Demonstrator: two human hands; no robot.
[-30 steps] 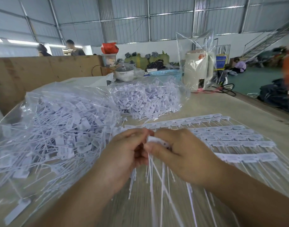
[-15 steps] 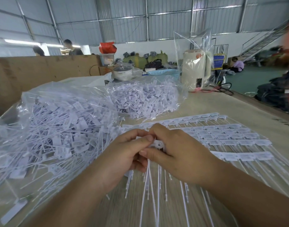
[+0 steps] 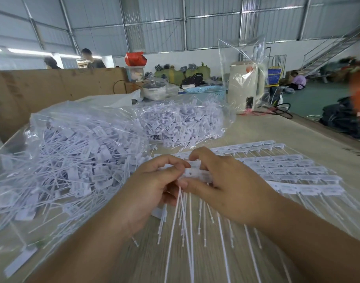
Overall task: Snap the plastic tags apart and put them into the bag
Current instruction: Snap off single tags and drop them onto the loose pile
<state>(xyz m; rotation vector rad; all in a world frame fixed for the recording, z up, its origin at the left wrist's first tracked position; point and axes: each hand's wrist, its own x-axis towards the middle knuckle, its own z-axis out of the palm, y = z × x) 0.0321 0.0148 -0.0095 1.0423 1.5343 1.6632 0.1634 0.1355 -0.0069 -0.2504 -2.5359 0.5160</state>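
While both hands (image 3: 195, 186) meet, curled fingers (image 3: 171, 160) pinch the tag strip (image 3: 197, 174)

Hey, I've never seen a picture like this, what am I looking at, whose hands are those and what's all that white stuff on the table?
There is no machine here. The camera sits on a person's head and looks down at their own two hands. The left hand and the right hand together pinch a strip of joined white plastic tags, whose thin tails hang toward the camera. On the wooden table to the right lie more unsplit strips. To the left a clear bag holds loose separated tags, and a second bag lies behind it.
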